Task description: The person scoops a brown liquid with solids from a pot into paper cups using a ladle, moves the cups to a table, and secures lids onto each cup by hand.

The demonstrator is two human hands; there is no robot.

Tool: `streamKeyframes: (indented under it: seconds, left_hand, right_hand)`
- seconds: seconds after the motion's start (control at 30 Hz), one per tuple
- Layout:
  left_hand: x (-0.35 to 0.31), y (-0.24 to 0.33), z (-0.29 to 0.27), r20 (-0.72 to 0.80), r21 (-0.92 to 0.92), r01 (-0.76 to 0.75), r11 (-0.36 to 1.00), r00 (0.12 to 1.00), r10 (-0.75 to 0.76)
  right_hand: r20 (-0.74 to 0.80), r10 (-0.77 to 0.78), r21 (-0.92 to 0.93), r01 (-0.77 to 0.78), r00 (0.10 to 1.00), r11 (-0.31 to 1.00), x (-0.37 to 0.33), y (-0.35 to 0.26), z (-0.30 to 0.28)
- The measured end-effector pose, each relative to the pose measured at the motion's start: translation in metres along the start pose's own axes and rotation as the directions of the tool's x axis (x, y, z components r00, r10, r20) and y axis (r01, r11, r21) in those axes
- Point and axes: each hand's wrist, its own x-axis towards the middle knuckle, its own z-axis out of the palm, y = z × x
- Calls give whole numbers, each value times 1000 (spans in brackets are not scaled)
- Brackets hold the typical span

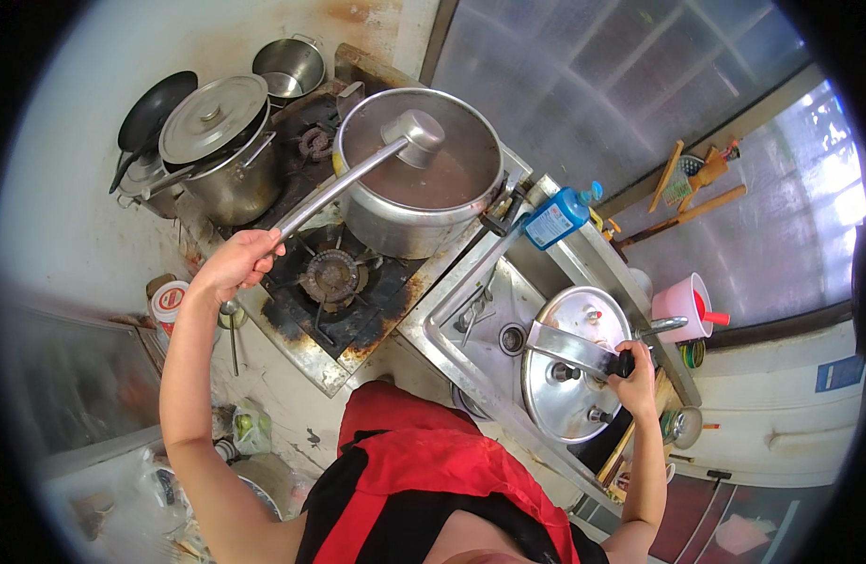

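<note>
My left hand (234, 266) is closed round the handle end of a long metal ladle (341, 189). Its cup is turned bottom up above a large steel pot (405, 226), which stands uncovered on the stove with brownish liquid inside. On the right, the fingers of my right hand (637, 383) grip a black knob at the end of the crossbar on a round pressure cooker lid (557, 406). Tilted over the right part of the metal sink (471, 371), the lid shows several valves on its surface. Whether its edge rests on the sink I cannot tell.
A bare gas burner (331, 280) is in front of the pot. Lidded pots (228, 183), a black pan (160, 108) and a steel pot (287, 66) stand back left. A blue bottle (555, 219), faucet (661, 326) and pink container (682, 305) line the sink's far edge.
</note>
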Motion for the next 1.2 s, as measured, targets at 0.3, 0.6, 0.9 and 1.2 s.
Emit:
streamKeyframes:
  seconds: [0.3,0.6,0.9,1.2]
  left_hand:
    - [2,-31,-1,-146,706,-254,661,861,487]
    - [-10,-50,32,-43,993,-76,92,495,868]
    - [-62,-35,6,-257,963,189,194,410,875]
    - [-129,-83,-15,-374,892,374,255,292,880]
  right_hand:
    - [9,-37,15,36,999,999,40,-44,-19]
    - [-8,-185,-65,184,983,981,95,-111,-65]
    - [120,-550,-114,561,827,820,207,-238,-92]
    - [368,-737,79,770,567,633,324,-319,6]
